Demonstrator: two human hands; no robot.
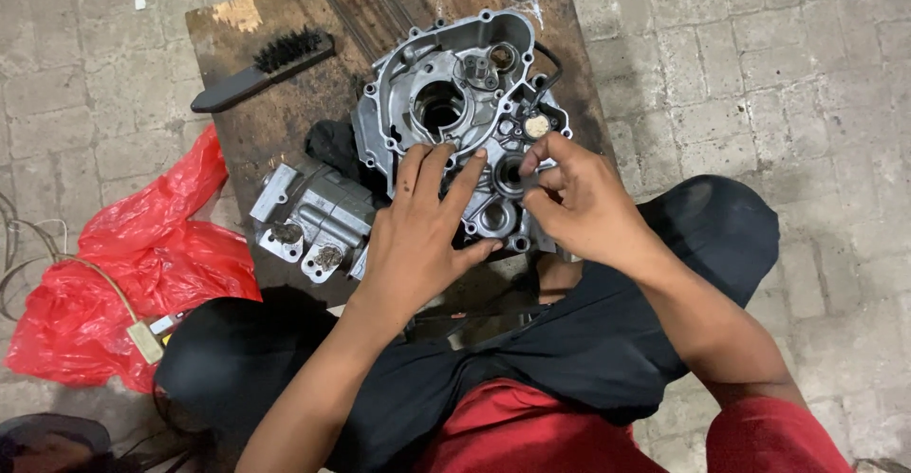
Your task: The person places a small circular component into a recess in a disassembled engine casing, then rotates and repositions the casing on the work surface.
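A grey aluminium engine crankcase half (446, 93) lies open side up on a dark, stained wooden board (275, 112). My left hand (422, 226) rests flat on its lower part with fingers spread and holds nothing. My right hand (579, 203) pinches something small at a round bearing hole (510, 175) near the case's lower right; what it pinches is too small to make out. A second grey metal engine part (313, 222) sits at the case's lower left, partly over the board's edge.
A black-bristled brush (261, 70) lies on the board's upper left. Thin metal rods (365, 3) run off its far edge. A crumpled red plastic bag (133, 264) lies on the paved floor to the left. My knees in dark shorts frame the board.
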